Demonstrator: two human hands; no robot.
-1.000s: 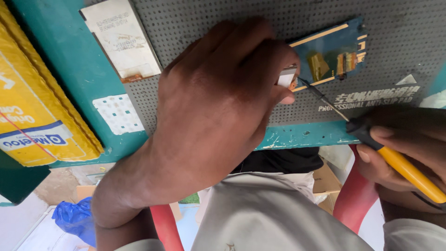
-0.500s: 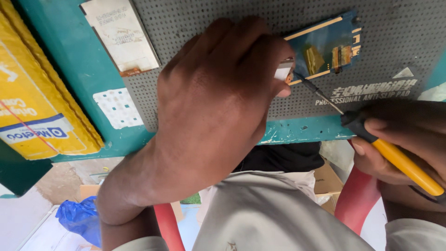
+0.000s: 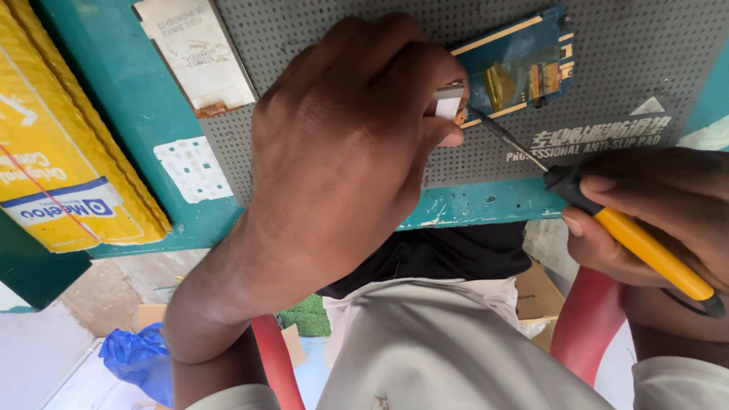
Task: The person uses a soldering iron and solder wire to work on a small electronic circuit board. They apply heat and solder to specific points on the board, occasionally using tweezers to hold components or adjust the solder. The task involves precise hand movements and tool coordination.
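Note:
My left hand [image 3: 342, 144] lies over a grey perforated mat [image 3: 623, 83] and pinches a small white part [image 3: 449, 102] at the left end of a blue circuit board [image 3: 524, 64]. My right hand [image 3: 653, 220] grips a soldering iron with a yellow and black handle [image 3: 645, 247]. Its thin metal tip [image 3: 486, 125] touches the board's lower left corner, right beside the fingertips of my left hand. Most of the board's left end is hidden under my left hand.
A flat white screen part [image 3: 201, 53] lies at the mat's upper left, a small white dotted sticker [image 3: 194, 167] below it. A yellow box [image 3: 61, 152] sits on the teal bench [image 3: 114, 91] at left. Red chair arms [image 3: 588, 319], a blue bag [image 3: 137, 357] and cardboard lie below.
The view has shifted slightly. The iron's tip has crept a little closer to the board's corner, while my left hand keeps its grip on the board's end.

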